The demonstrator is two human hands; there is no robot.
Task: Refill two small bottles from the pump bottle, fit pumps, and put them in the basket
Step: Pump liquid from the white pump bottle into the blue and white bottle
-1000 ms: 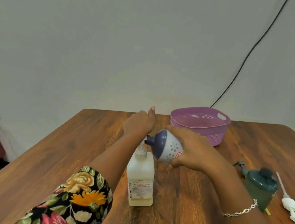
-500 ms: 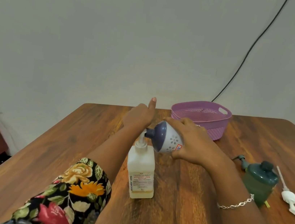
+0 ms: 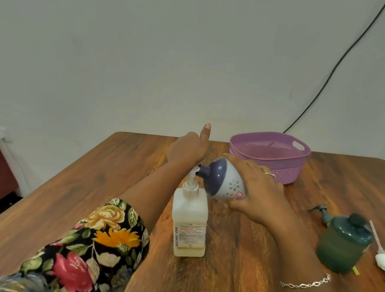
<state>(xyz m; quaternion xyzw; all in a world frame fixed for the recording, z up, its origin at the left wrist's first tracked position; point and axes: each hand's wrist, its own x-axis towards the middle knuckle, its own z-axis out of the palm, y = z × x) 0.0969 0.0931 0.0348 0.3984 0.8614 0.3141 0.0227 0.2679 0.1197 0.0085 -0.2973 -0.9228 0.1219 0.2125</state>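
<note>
On the wooden table, the left hand lay over the head of the pump bottle with its arm stretched forward and thumb raised. Its fingers were hidden, so their grip could not be told. The right hand curled its fingers around the small bottle, which was tipped sideways with its neck at the spout, near the basket.

The left hand lies back-up on the pump head, thumb raised straight. Its 4 fingers are hidden beyond the knuckles. Its bare forearm runs back into a floral sleeve. Just right of it, the right hand curls around the small bottle, fingers over the top, thumb beneath, the bottle's neck tipped toward the left hand. 1 finger bears a ring, and the wrist a bracelet.
</note>
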